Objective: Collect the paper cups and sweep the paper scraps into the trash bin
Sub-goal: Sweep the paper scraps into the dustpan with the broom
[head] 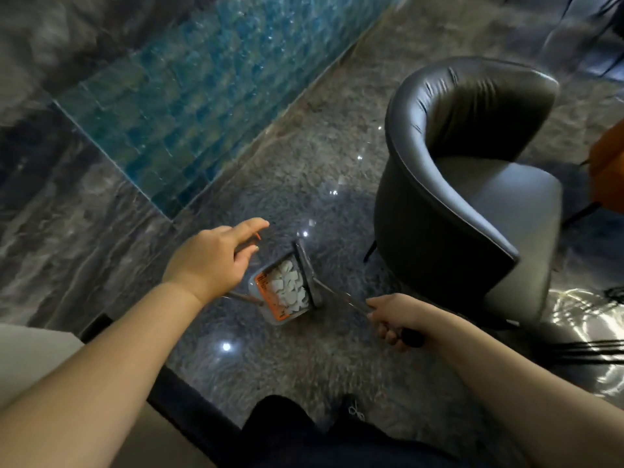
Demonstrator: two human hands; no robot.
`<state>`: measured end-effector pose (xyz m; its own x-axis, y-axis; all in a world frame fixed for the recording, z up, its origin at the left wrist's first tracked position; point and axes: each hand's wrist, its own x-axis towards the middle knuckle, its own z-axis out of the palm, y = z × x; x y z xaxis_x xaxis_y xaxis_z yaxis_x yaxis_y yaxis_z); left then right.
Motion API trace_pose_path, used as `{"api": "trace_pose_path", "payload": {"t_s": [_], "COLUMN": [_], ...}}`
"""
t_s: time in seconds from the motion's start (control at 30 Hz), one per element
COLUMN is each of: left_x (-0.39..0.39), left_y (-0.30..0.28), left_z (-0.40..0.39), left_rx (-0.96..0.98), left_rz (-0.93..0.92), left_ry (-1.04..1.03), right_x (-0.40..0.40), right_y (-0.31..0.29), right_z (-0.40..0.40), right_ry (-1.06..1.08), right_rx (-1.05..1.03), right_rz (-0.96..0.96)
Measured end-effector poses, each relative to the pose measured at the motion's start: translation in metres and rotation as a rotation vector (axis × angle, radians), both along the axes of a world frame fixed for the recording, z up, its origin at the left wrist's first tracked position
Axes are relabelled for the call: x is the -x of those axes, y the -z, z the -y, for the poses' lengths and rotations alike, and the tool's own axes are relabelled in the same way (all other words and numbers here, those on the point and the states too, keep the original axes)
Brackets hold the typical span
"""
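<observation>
A grey dustpan (pixel 266 309) with orange trim sits on the glossy dark floor, filled with white paper scraps (pixel 288 287). A dark broom head (pixel 305 273) lies against the pan's open edge. My right hand (pixel 393 320) grips the black end of the thin broom handle (pixel 410 336). Just above and left of the pan hovers my left hand (pixel 212 258), its fingers stretched out and holding nothing that I can see. A thin rod (pixel 244 297) runs from under that wrist to the pan. No paper cups or trash bin are in view.
A dark leather armchair (pixel 466 184) stands close on the right, with an orange seat (pixel 607 163) behind it. Black cables (pixel 591 349) lie on the floor at right. A blue tiled wall (pixel 175 106) rises ahead, and pale furniture (pixel 30 346) sits at lower left.
</observation>
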<state>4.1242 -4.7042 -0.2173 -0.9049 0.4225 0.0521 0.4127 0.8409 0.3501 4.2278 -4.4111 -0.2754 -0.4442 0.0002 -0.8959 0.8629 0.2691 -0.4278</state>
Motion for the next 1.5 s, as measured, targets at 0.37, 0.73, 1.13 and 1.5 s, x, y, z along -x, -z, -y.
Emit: {"api": "trace_pose_path", "payload": {"t_s": [0.37,0.73,1.13,1.5], "left_x": [0.198,0.416,0.661,0.868], "left_y": [-0.013,-0.034,-0.041,-0.039], "left_z": [0.018,-0.015,-0.143,-0.248], "left_rx": [-0.034,-0.049,-0.037,-0.072], "left_rz": [-0.051,-0.099,-0.087,-0.032], "left_ry": [-0.009,0.112,0.195,0.275], "right_x": [0.215,0.399,0.641,0.818], "right_y": [-0.031,-0.05,-0.055,-0.058], "right_z": [0.023,0.004,-0.104,-0.186], "right_ry": [-0.009,0.091,0.369,0.461], "right_rx": [-0.019,-0.037,-0.02,-0.073], "right_rz": [0.005,-0.065,-0.039,-0.071]}}
